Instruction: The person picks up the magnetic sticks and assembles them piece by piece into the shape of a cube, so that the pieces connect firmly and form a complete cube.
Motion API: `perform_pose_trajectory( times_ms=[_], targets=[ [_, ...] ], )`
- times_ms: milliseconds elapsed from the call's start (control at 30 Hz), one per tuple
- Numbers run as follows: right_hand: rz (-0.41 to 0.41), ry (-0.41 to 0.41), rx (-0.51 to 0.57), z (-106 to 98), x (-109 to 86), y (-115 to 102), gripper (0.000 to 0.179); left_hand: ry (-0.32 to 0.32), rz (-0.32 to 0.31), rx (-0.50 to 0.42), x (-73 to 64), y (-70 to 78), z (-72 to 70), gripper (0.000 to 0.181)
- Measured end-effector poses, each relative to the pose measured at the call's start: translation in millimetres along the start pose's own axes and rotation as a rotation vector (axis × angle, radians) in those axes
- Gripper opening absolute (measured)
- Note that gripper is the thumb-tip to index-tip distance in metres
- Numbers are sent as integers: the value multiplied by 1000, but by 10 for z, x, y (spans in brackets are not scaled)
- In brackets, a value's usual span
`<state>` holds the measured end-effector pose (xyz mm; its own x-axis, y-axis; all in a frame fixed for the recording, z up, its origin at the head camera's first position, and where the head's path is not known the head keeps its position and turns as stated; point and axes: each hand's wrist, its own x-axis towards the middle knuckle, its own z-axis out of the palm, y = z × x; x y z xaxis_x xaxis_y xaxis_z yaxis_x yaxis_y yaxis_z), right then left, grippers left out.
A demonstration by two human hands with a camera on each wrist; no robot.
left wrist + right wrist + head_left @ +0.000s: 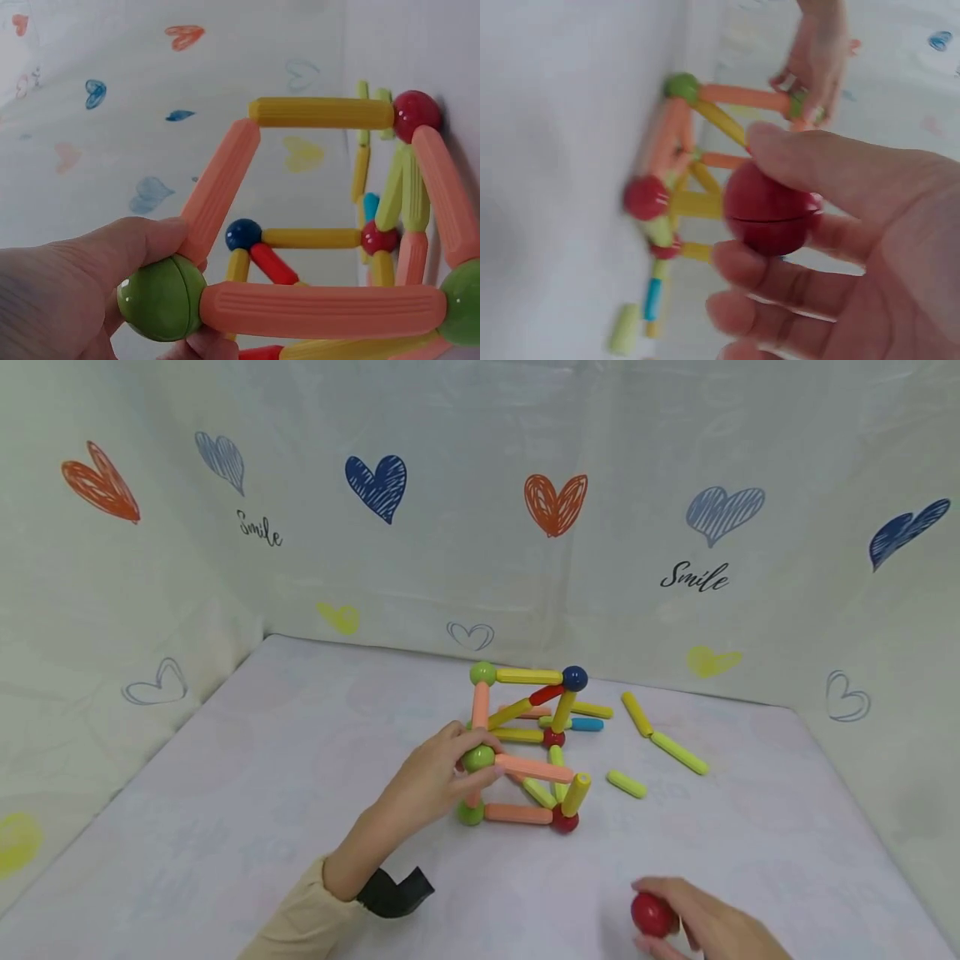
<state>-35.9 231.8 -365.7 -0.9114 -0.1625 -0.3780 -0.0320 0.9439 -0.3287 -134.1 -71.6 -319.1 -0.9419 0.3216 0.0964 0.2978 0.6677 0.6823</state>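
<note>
A frame of coloured sticks and balls stands mid-table. My left hand (438,768) grips the green ball (161,298) at its upper near corner. From that ball a salmon stick (534,769) reaches right, and its far end touches or nearly touches the top of an upright yellow stick (576,794). That yellow stick rises from a red ball (566,819) on the table. At the front right, apart from the frame, my right hand (708,920) pinches a loose red ball (769,206) between thumb and fingers. A dark blue ball (574,678) tops the frame's far right corner.
Loose sticks lie right of the frame: a yellow stick (637,714), a lime stick (678,753) and a short lime stick (626,783). A blue stick (587,724) lies behind it. A black strap (396,893) shows by my left wrist. A heart-printed sheet (465,568) hangs behind.
</note>
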Motion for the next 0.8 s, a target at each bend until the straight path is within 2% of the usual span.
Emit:
perform_pose_trajectory(
  times_ms=[33,67,167,267,500,600,800],
  targets=[
    [38,51,10,-138,8,-98,65,5,-2,-7,0,-3,4,23],
    [15,118,10,-258,31,-184,62,10,-4,-18,2,-7,8,23],
    [-136,309,72,-528,115,-361,55,19,-11,-62,7,-15,22,22],
    [-276,407,133,-676,243,-493,52,24,-16,-108,8,-26,42,21],
    [-401,429,209,-745,498,-625,51,44,-40,-265,5,-59,106,19],
    [-413,431,229,-738,553,-635,51,58,-49,-307,-1,-75,124,20],
    [-404,414,250,-706,625,-630,48,69,-47,-324,-11,-107,123,20]
  ],
)
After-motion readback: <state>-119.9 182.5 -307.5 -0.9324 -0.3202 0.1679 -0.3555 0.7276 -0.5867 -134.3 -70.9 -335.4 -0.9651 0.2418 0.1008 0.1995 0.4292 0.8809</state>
